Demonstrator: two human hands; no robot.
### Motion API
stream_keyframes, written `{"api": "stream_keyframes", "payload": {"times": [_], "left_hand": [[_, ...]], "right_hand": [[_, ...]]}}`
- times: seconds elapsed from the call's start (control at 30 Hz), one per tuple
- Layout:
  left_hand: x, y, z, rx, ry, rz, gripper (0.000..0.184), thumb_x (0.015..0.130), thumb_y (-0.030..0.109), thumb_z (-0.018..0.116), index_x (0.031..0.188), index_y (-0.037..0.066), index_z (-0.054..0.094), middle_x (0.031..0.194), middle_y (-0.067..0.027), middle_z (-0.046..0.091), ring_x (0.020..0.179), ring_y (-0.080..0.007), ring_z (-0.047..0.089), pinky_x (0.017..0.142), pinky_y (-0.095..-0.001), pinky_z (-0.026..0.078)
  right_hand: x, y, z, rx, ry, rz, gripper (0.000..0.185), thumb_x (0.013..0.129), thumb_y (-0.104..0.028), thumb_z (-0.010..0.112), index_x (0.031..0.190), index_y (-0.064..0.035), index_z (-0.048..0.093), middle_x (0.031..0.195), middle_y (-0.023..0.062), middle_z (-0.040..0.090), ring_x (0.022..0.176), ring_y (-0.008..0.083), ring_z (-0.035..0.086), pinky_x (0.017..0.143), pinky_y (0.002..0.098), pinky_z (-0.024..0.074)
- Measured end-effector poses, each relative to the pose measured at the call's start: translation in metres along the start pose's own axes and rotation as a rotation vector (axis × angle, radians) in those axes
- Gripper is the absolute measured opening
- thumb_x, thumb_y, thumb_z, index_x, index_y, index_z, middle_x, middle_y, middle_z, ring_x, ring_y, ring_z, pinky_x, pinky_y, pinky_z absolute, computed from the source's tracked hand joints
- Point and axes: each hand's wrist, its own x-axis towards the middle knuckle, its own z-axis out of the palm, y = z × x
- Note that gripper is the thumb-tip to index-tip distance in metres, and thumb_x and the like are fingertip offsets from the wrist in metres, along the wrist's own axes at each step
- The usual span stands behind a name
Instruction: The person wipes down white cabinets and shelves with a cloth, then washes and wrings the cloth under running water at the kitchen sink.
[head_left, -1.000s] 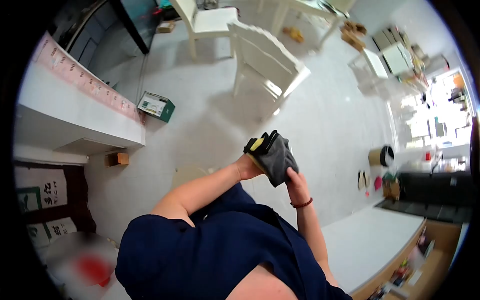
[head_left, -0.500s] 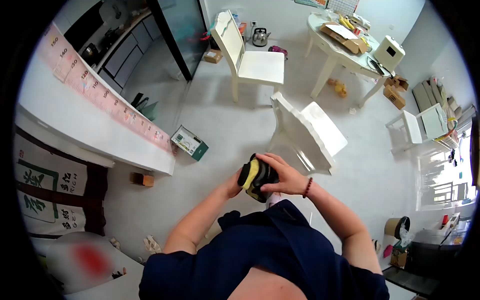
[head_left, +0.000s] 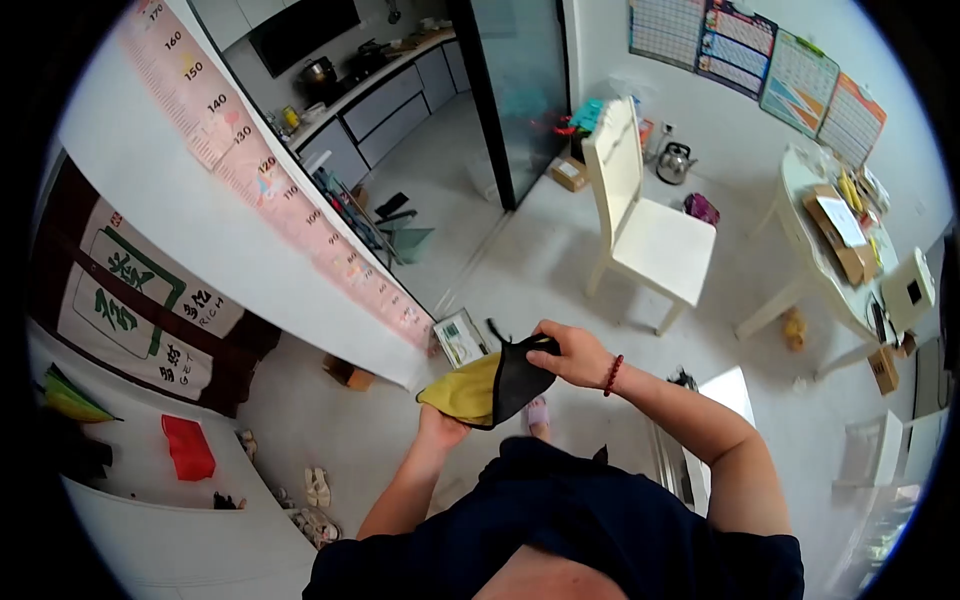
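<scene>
A floppy yellow and black cloth piece (head_left: pixel 478 388), pouch-like in shape, is stretched between my hands in front of my waist. Its left part is yellow and its right part black, with a short black cord or tab at the top. My left hand (head_left: pixel 442 428) grips the lower yellow end from beneath, its fingers partly hidden by the cloth. My right hand (head_left: pixel 573 356), below a dark red bead bracelet (head_left: pixel 613 375), pinches the black end between thumb and fingers.
A white and green box (head_left: pixel 459 338) stands on the floor behind the cloth, by the wall end. A white chair (head_left: pixel 660 250) is ahead to the right, near a cluttered table (head_left: pixel 800 215). A red bag (head_left: pixel 188 447) lies on the left cabinet top, with shoes (head_left: pixel 317 487) beside it.
The view has swung left. The black and yellow thing, bunched up between both hands before, is now spread out wider, with my hands farther apart.
</scene>
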Motion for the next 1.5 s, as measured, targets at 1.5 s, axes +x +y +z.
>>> {"api": "stream_keyframes", "payload": {"times": [1.5], "left_hand": [[0.816,0.842,0.255,-0.09,-0.195,0.478,0.039,0.093,0.036,0.048,0.12,0.007,0.05,0.121,-0.0069,0.055,0.111,-0.024,0.053,0.094,-0.0394,0.044]], "right_hand": [[1.235,0.386,-0.115,-0.712,-0.594,0.007,0.033,0.09,-0.031,0.05,0.096,-0.0022,0.066,0.094,0.0169,0.067,0.086,0.0282,0.065,0.075,0.0378,0.0519]]}}
